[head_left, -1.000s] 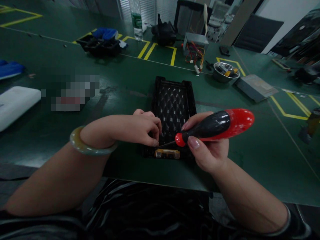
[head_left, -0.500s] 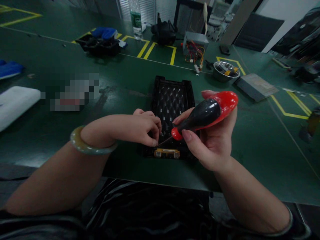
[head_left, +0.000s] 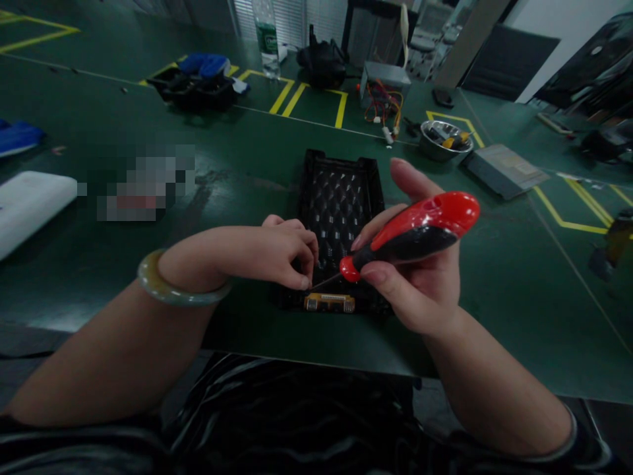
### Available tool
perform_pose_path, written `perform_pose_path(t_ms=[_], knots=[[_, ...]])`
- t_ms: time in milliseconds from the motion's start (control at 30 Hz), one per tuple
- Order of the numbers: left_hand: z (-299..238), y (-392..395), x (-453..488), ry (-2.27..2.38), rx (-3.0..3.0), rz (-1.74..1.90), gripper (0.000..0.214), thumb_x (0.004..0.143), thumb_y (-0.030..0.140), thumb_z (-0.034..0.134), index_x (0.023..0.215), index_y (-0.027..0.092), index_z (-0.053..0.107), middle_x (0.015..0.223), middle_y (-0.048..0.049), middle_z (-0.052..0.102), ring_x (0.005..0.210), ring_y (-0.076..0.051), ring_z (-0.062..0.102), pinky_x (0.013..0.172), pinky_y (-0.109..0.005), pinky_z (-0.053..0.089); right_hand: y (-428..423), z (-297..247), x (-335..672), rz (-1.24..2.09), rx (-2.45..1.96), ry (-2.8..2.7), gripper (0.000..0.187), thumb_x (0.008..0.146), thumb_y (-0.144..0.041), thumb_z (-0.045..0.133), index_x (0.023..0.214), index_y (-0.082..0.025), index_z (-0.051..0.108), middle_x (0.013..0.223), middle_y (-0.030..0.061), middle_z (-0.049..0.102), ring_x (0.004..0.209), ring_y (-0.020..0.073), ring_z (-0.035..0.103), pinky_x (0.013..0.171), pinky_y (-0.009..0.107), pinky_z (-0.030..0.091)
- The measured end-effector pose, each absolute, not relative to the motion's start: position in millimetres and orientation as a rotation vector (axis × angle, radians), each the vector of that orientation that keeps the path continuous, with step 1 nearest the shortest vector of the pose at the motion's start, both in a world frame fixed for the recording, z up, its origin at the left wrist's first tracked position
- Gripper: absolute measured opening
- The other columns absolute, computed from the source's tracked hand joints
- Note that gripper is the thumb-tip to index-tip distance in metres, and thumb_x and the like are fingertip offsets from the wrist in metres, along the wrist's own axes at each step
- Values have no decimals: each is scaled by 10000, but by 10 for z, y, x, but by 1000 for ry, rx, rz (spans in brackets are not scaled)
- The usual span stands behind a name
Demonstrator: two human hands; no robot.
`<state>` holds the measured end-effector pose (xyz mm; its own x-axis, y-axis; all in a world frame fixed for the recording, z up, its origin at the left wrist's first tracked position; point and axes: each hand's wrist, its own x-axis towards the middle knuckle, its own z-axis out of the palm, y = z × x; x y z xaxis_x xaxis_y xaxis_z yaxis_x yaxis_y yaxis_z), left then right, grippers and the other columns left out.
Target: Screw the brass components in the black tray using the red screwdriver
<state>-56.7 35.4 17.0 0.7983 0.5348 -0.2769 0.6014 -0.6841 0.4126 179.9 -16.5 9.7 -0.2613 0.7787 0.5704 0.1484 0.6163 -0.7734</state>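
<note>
My right hand (head_left: 420, 284) grips a red and black screwdriver (head_left: 415, 227) by its handle, thumb below and fingers above. The thin shaft slants down to the left across a black plastic housing (head_left: 378, 198) with a quilted inner surface. Its tip ends by the thumb of my left hand (head_left: 291, 254), at the housing's near left corner. The fingers of that hand are curled and closed over the housing's left side; what they pinch is hidden. Close to the shaft, a small orange-yellow circuit board (head_left: 330, 303) sits along the near edge of the housing.
Beyond the housing stand a metal bowl (head_left: 445, 142) with tools, a metal box (head_left: 386, 82) with coloured wires, and a bottle (head_left: 267, 39). A flat grey panel (head_left: 504, 171) lies to the right. Leftward are a black tray (head_left: 192, 89) and a white object (head_left: 34, 201).
The screwdriver handle has turned about its axis, its red side now facing up, and tilted slightly lower. My right index finger has lifted away from the handle. The left hand stays put.
</note>
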Motion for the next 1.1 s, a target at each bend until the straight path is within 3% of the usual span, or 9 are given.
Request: perform_pose_path(t_ms=[67,133,233,300,333,467,533,833,1100], knots=[[173,352,-568,847,2489,-185,176,903,378,681,852,268,809,1173,5,692,1119,-215,540,958,-346,280,-153,116,1801,740,-638,-1796,802,799,-352,809,1497,-422,420,1235,21,698,800,183,686,690,370,618],[187,348,-559,857,2476,-190,169,901,366,679,854,272,812,1182,6,694,1119,-217,538,949,-342,285,-155,144,1799,750,-533,-1806,834,788,-247,803,1519,-382,425,1266,25,702,779,168,688,657,346,611],[216,338,-537,854,2479,-197,158,893,349,682,842,273,811,1158,9,695,1113,-214,544,931,-338,287,-189,175,1780,697,-474,-1790,526,774,-165,770,1250,-362,660,1570,-19,497,808,156,704,652,359,612],[234,331,-525,850,2484,-206,153,889,343,688,826,268,806,1142,8,697,1119,-216,546,935,-340,282,-205,173,1761,624,-473,-1744,312,781,-172,752,1040,-339,708,1609,-81,435,778,141,700,643,362,615],[240,328,-522,853,2483,-211,152,886,341,691,815,264,801,1129,7,702,1122,-218,545,941,-342,279,-199,163,1753,580,-491,-1696,282,790,-191,744,1027,-339,706,1587,-83,460,756,134,690,621,357,611],[232,336,-539,851,2470,-199,148,891,331,687,802,257,780,1066,15,726,1118,-217,552,957,-338,274,-72,97,1760,312,-525,-1509,431,838,-337,718,1263,-348,644,1398,9,598,694,120,630,497,308,550],[210,356,-556,846,2455,-159,145,903,342,673,835,263,773,1041,27,739,1105,-209,569,960,-333,275,13,69,1786,188,-526,-1488,430,850,-379,716,1263,-317,615,1300,30,618,686,110,623,507,292,543],[132,432,-538,1000,2393,-27,196,911,443,646,922,287,765,1014,54,771,1058,-194,657,975,-346,272,7,90,1853,164,-741,-1530,401,859,-262,685,1236,-279,550,950,4,624,715,139,615,600,311,538],[109,453,-499,1070,2388,62,205,906,436,640,943,277,765,999,48,781,1001,-192,686,951,-345,295,34,2,1906,110,-814,-1564,460,825,-263,678,1268,-301,560,937,-10,616,713,153,633,645,373,559]])
